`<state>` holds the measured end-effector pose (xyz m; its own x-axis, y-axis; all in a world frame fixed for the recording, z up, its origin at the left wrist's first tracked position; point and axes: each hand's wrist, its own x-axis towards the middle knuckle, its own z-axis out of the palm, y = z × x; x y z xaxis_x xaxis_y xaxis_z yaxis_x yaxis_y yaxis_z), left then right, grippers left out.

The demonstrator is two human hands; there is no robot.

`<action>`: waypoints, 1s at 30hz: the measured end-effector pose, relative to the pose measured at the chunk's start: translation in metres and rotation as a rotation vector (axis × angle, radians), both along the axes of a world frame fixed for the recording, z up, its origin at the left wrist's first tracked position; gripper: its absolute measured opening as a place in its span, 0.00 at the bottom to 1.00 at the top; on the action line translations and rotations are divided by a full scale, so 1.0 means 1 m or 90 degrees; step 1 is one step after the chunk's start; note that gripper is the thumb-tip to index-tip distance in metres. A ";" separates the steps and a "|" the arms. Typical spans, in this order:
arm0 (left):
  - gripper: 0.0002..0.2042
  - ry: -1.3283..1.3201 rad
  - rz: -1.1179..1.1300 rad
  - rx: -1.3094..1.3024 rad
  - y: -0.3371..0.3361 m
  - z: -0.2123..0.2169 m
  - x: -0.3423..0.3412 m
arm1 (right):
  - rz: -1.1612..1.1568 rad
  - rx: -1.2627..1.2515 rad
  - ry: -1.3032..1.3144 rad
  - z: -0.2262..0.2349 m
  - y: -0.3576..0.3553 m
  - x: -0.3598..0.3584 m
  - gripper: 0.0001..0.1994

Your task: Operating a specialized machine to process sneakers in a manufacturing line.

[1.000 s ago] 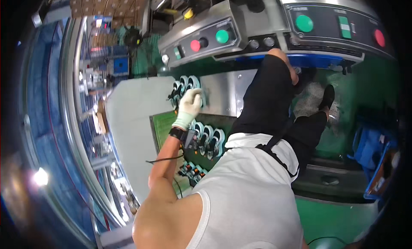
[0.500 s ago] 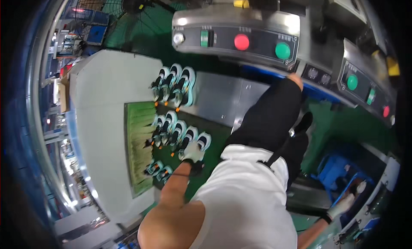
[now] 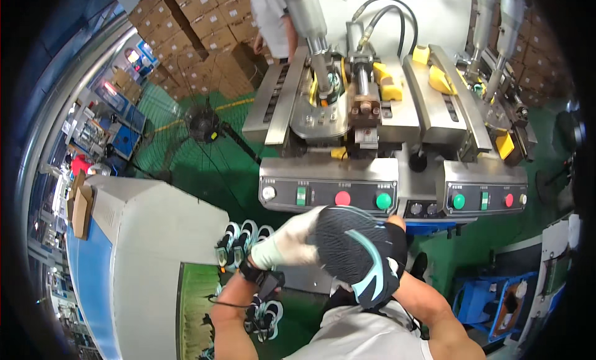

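In front of my body, close to the camera, is a black mesh shoe (image 3: 351, 245) with a light teal stripe. White-gloved, my left hand (image 3: 290, 241) grips it from the left side. My right forearm comes up from the lower right to the shoe's near end. The shoe hides my right hand and its fingers. To the left, several black, white and teal shoes (image 3: 228, 241) stand in a row by the pale machine housing. More shoes (image 3: 270, 319) are below my left wrist, partly covered by my arm.
Ahead stands a metal press (image 3: 320, 121) with a control panel (image 3: 326, 189) of coloured buttons; a second panel (image 3: 487, 195) is to its right. A fan (image 3: 202, 124), stacked cartons (image 3: 205, 24) and another person (image 3: 273, 24) are farther off. A blue cart (image 3: 475, 301) stands right.
My left hand has come up from the shoes on the left with a shoe in it. My right arm has moved from the blue cart to the middle. The view has tilted up toward the press.
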<state>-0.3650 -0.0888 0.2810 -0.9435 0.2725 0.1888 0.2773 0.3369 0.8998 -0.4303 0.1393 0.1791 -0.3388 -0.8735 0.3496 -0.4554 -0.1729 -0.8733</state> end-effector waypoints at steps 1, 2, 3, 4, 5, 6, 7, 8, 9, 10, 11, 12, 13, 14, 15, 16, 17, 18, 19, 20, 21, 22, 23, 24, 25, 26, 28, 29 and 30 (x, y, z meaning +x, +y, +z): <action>0.28 0.098 0.046 -0.098 -0.005 0.008 -0.028 | -0.034 -0.050 -0.148 0.006 0.006 -0.007 0.33; 0.26 0.192 0.100 -0.197 -0.015 0.012 -0.051 | -0.056 -0.102 -0.302 0.009 0.011 -0.012 0.33; 0.24 0.245 0.147 -0.267 -0.028 0.013 -0.077 | -0.083 -0.149 -0.454 0.011 0.022 -0.018 0.32; 0.23 0.299 0.192 -0.332 -0.042 0.009 -0.108 | -0.113 -0.195 -0.607 0.010 0.036 -0.024 0.31; 0.24 0.261 0.232 -0.361 -0.065 0.009 -0.132 | -0.122 -0.243 -0.769 0.007 0.045 -0.028 0.31; 0.24 0.225 0.270 -0.385 -0.085 0.007 -0.159 | -0.137 -0.287 -0.928 0.002 0.055 -0.031 0.30; 0.24 0.154 0.319 -0.322 -0.094 0.002 -0.190 | -0.146 -0.300 -0.850 -0.013 0.073 -0.033 0.28; 0.25 0.080 0.373 -0.265 -0.105 -0.003 -0.216 | -0.204 -0.260 -0.905 -0.018 0.088 -0.031 0.28; 0.26 0.031 0.388 -0.230 -0.113 -0.009 -0.237 | -0.247 -0.332 -0.923 -0.021 0.095 -0.025 0.29; 0.28 -0.016 0.401 -0.192 -0.123 -0.020 -0.259 | -0.260 -0.395 -0.908 -0.044 0.113 -0.015 0.31; 0.27 -0.021 0.395 -0.162 -0.154 -0.040 -0.278 | -0.312 -0.388 -0.905 -0.057 0.123 -0.011 0.31; 0.27 -0.026 0.381 -0.160 -0.147 -0.045 -0.293 | -0.388 -0.382 -0.897 -0.066 0.136 -0.006 0.32; 0.27 -0.049 0.365 -0.165 -0.141 -0.044 -0.303 | -0.366 -0.430 -0.887 -0.069 0.147 0.001 0.33; 0.26 -0.072 0.349 -0.169 -0.136 -0.044 -0.311 | -0.343 -0.477 -0.875 -0.071 0.157 0.007 0.34; 0.27 -0.075 0.377 -0.194 -0.148 -0.057 -0.318 | -0.303 -0.535 -0.954 -0.064 0.158 0.013 0.37; 0.23 -0.033 0.398 -0.201 -0.165 -0.079 -0.325 | -0.321 -0.543 -0.955 -0.065 0.163 0.019 0.37; 0.23 0.050 0.437 -0.214 -0.158 -0.091 -0.334 | -0.359 -0.542 -0.943 -0.068 0.168 0.026 0.36; 0.23 0.134 0.483 -0.230 -0.155 -0.094 -0.336 | -0.384 -0.539 -0.937 -0.069 0.172 0.033 0.36; 0.23 0.131 0.485 -0.234 -0.158 -0.093 -0.337 | -0.398 -0.536 -0.937 -0.069 0.175 0.039 0.36; 0.25 -0.045 0.411 -0.226 -0.150 -0.089 -0.342 | -0.429 -0.536 -0.928 -0.068 0.175 0.043 0.36; 0.26 -0.218 0.332 -0.216 -0.142 -0.085 -0.347 | -0.448 -0.535 -0.925 -0.068 0.177 0.049 0.36; 0.27 -0.357 0.286 -0.399 -0.133 -0.082 -0.355 | -0.462 -0.529 -0.921 -0.066 0.176 0.052 0.36; 0.27 -0.258 0.308 -0.359 -0.120 -0.085 -0.352 | -0.472 -0.525 -0.919 -0.064 0.175 0.053 0.36; 0.28 -0.161 0.330 -0.317 -0.112 -0.089 -0.348 | -0.479 -0.521 -0.917 -0.062 0.173 0.052 0.36; 0.27 -0.197 0.357 -0.301 -0.162 -0.122 -0.359 | -0.448 -0.514 -0.926 -0.062 0.168 0.047 0.36; 0.26 -0.233 0.386 -0.283 -0.215 -0.152 -0.367 | -0.415 -0.505 -0.934 -0.064 0.161 0.039 0.36; 0.18 -0.381 0.363 -0.248 -0.132 -0.108 -0.385 | -0.482 -0.490 -0.900 -0.062 0.160 0.034 0.36; 0.18 -0.208 0.396 -0.225 -0.164 -0.114 -0.375 | -0.452 -0.479 -0.900 -0.063 0.151 0.026 0.36; 0.17 -0.036 0.421 -0.204 -0.197 -0.124 -0.364 | -0.425 -0.466 -0.901 -0.064 0.141 0.019 0.36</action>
<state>-0.7287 -0.2859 0.1573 -0.9358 -0.3230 0.1415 -0.1188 0.6666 0.7359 -0.4112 0.2806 0.1155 -0.9183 -0.2735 -0.2864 0.3821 -0.8016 -0.4598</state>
